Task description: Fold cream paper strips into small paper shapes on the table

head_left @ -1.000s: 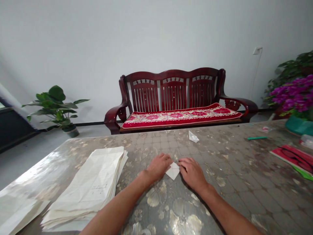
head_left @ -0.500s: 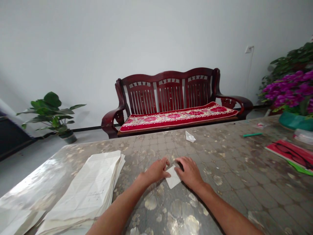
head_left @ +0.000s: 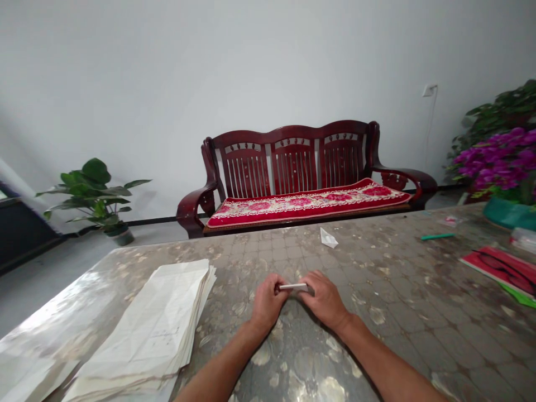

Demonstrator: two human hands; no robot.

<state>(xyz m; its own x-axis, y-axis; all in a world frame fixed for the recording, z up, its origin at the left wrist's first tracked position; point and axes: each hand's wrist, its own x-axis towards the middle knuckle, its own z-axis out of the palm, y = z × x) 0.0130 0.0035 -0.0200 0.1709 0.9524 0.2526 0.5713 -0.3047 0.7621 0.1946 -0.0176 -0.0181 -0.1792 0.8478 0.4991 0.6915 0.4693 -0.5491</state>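
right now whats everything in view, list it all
sofa: 1, dark red wood, by the far wall
seat cushion: 1, red floral, on the sofa
potted plant: 1, green, left of the sofa
orchids: 1 cluster, purple, far right
table: 1, grey-gold, in front
paper stack: 1, cream, table left
folded paper piece: 1, white, far table edge
green stick: 1, green, table right
red booklet: 1, red and black, table right
folded paper strip: 1, white, held at both ends
left hand: 1, on the strip's left end
right hand: 1, on its right end
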